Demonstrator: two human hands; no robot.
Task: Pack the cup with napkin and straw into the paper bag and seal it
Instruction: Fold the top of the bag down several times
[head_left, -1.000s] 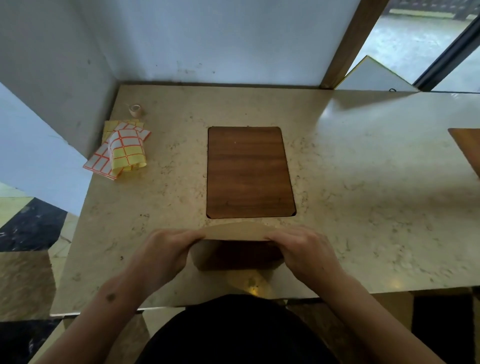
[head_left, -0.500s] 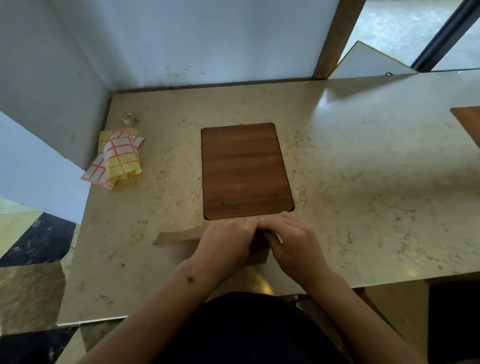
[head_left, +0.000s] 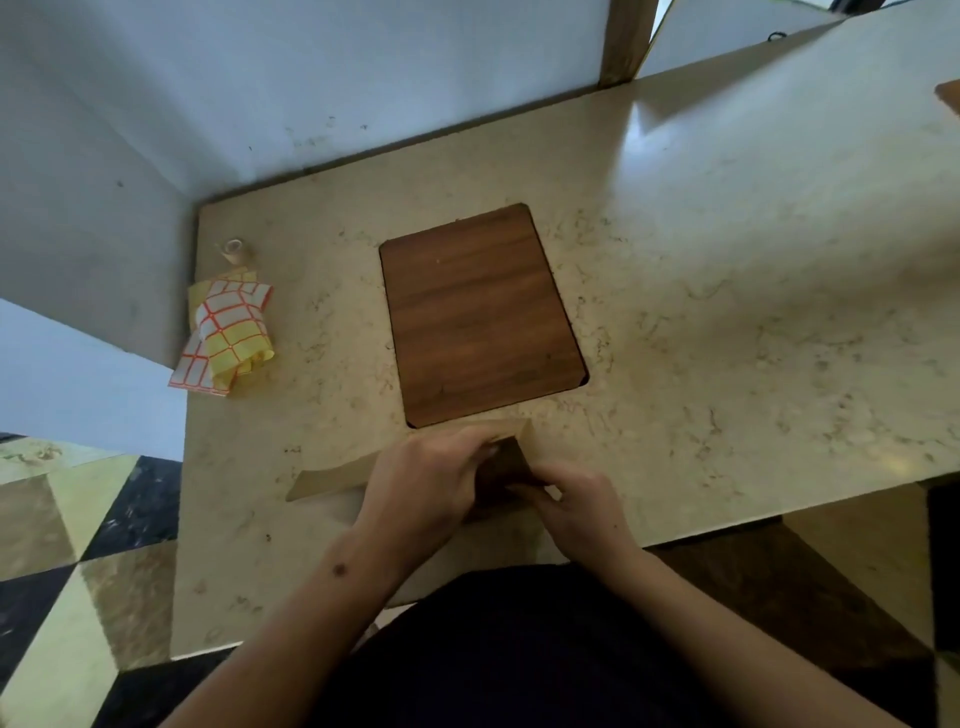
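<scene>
Hands, two: left hand (head_left: 426, 478) and right hand (head_left: 576, 506) both pinch one paper bag (head_left: 332, 478) at the desk's (head_left: 727, 312) near edge; one tape roll (head_left: 235, 250) far left.

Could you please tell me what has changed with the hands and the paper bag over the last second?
A second ago both hands held the paper bag open at its mouth, one at each end. Since then the left hand and right hand have come together at its right end and folded the top flat; both still grip it. The sticker sheets, tape roll and wooden panel stayed put.
</scene>
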